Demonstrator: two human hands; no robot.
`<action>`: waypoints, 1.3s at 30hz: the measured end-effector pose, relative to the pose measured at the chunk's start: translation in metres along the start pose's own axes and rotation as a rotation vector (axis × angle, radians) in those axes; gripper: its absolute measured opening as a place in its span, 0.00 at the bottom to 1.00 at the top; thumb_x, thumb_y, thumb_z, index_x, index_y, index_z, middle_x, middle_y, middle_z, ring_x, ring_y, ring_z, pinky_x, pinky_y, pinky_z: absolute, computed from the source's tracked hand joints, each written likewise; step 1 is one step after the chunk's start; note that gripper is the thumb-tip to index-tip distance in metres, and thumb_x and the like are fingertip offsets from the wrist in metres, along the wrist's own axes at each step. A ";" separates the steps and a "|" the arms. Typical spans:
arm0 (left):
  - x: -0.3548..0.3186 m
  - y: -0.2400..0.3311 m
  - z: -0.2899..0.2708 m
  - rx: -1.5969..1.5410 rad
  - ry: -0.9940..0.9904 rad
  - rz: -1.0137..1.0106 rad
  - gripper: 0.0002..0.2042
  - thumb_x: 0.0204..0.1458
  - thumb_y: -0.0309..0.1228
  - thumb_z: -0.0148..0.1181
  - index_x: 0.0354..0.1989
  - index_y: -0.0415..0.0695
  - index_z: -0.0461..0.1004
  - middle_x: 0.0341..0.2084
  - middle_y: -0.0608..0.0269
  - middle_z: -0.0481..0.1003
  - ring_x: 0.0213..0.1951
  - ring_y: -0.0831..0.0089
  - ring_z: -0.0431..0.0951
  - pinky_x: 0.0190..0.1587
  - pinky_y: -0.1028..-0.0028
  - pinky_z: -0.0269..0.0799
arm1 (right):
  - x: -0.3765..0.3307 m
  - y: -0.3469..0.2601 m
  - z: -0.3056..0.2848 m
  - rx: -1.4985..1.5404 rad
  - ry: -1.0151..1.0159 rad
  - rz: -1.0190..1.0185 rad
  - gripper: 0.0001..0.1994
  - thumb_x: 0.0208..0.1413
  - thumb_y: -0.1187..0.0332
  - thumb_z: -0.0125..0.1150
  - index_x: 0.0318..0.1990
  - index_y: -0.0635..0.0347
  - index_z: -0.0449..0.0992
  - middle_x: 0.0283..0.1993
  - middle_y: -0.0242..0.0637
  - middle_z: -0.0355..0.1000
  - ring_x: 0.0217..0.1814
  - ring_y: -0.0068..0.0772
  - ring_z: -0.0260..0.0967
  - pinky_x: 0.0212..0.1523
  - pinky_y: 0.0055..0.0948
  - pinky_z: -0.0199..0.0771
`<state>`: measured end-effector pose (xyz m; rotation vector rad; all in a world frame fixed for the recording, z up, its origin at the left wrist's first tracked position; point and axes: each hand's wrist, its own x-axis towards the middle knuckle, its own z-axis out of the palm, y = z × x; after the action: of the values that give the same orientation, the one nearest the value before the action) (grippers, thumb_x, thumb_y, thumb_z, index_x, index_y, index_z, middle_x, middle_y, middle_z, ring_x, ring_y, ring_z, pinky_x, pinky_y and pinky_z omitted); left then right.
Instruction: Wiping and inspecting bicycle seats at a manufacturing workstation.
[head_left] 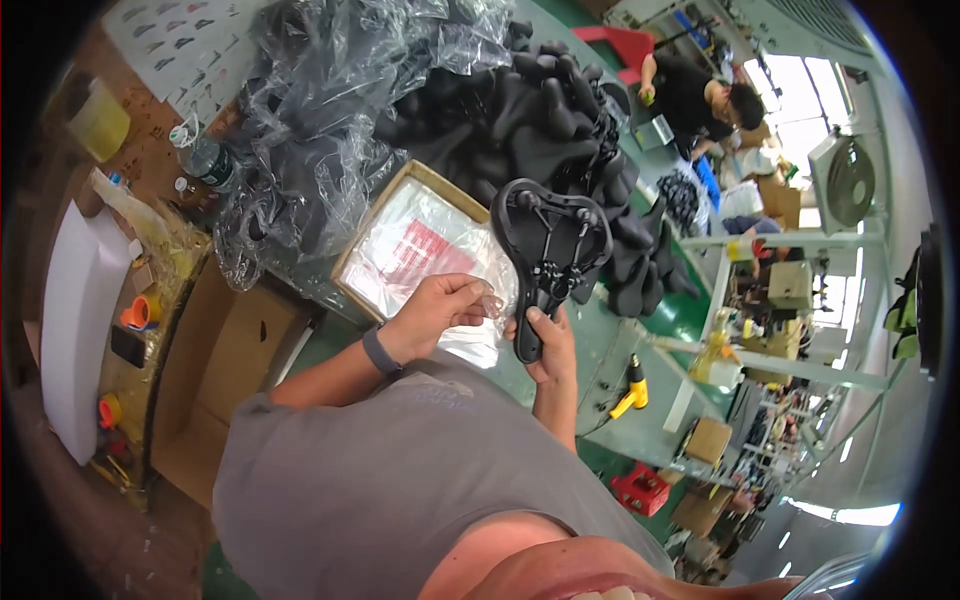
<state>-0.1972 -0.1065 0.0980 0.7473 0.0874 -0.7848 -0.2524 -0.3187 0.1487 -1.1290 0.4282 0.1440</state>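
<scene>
My right hand (553,348) grips a black bicycle saddle (507,240) by its narrow nose. The underside of the saddle, with its rails and clamp, faces the camera. Close to its left side, my left hand (440,308) is closed in a pinch on a bit of clear plastic film (490,300), probably part of a bag. Below and beyond that hand, a cardboard box (357,243) holds a stack of clear plastic bags (390,240) with red print. Many more black saddles (545,115) lie heaped behind the box.
Saddles wrapped in clear plastic (320,130) pile up at the far left, beside a plastic bottle (207,160). An open carton (235,340) stands at my left. A yellow heat gun (632,388) lies to the right. Another person (690,95) works at the far right.
</scene>
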 end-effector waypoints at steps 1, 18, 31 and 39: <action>-0.001 0.000 -0.002 0.010 0.004 -0.025 0.12 0.73 0.35 0.56 0.52 0.41 0.80 0.42 0.64 0.85 0.45 0.75 0.84 0.49 0.73 0.79 | -0.003 0.003 -0.002 0.020 0.017 0.007 0.16 0.62 0.73 0.64 0.55 0.66 0.70 0.37 0.44 0.78 0.32 0.38 0.79 0.37 0.36 0.83; 0.133 0.073 0.002 0.218 0.264 0.123 0.11 0.69 0.36 0.63 0.41 0.41 0.84 0.25 0.79 0.74 0.27 0.87 0.67 0.32 0.80 0.62 | 0.037 -0.025 -0.105 -0.554 -0.012 -0.171 0.50 0.40 0.80 0.76 0.76 0.60 0.60 0.59 0.43 0.75 0.53 0.42 0.78 0.55 0.42 0.80; 0.242 0.019 0.038 0.380 -0.159 -0.081 0.24 0.70 0.47 0.58 0.56 0.34 0.76 0.38 0.67 0.79 0.41 0.73 0.78 0.58 0.71 0.71 | 0.175 -0.023 -0.117 -0.213 0.439 -0.243 0.33 0.60 0.72 0.73 0.70 0.69 0.64 0.59 0.47 0.75 0.58 0.39 0.77 0.57 0.38 0.79; 0.397 0.173 -0.025 0.228 0.345 0.245 0.12 0.69 0.32 0.57 0.55 0.38 0.75 0.47 0.55 0.78 0.49 0.65 0.79 0.53 0.65 0.77 | 0.258 -0.035 -0.203 -0.538 0.730 -0.495 0.23 0.56 0.71 0.72 0.61 0.63 0.78 0.57 0.45 0.79 0.60 0.46 0.76 0.62 0.43 0.75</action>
<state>0.2079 -0.2516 0.0458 1.0843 0.2149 -0.4298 -0.0591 -0.5425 0.0018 -1.7803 0.7622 -0.6429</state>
